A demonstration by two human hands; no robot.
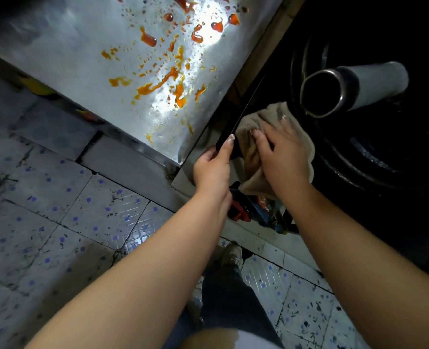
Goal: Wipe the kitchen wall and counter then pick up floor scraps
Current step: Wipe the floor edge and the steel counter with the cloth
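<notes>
Spreading across the left is a tiled floor with blue dots and dark specks, and above it a steel counter whose far half, toward its right edge, is spattered with an orange-red sauce spill. At the counter's near right corner the left hand curls round the edge of a thin dark panel, forefinger lying straight along it. Just beside it, the right hand lies flat, fingers spread, pressing a beige cloth against the dark surface right of the panel. Further right, over a dark stove with round rings, a white-sided metal cup lies tipped, its mouth facing the cloth; its inside is too dark to tell what it holds
</notes>
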